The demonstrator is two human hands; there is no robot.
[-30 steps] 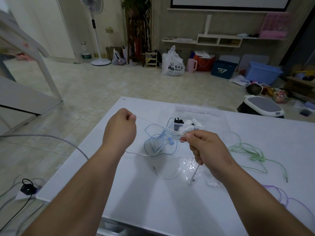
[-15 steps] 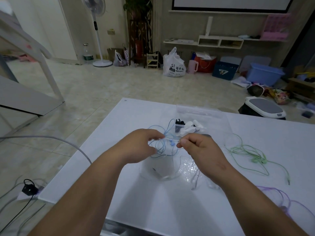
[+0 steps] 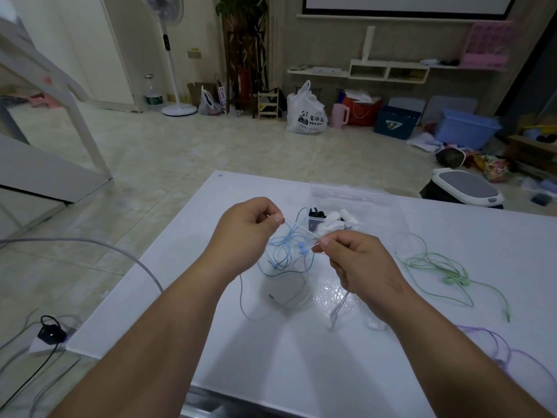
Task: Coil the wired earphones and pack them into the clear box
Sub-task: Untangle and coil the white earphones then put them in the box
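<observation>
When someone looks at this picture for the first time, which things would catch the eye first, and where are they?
The two hands in the middle stand out: the left hand and the right hand each pinch a white earphone cable stretched between them above the white table. Just behind it, blue earphones lie tangled in front of the clear box. Green earphones sprawl on the right.

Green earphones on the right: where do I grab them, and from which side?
Likely best: pinch the green earphones at the tangled middle by the earbuds, coming down from above. They lie flat on the table, loops overlap there, and the plug end trails off alone.
</observation>
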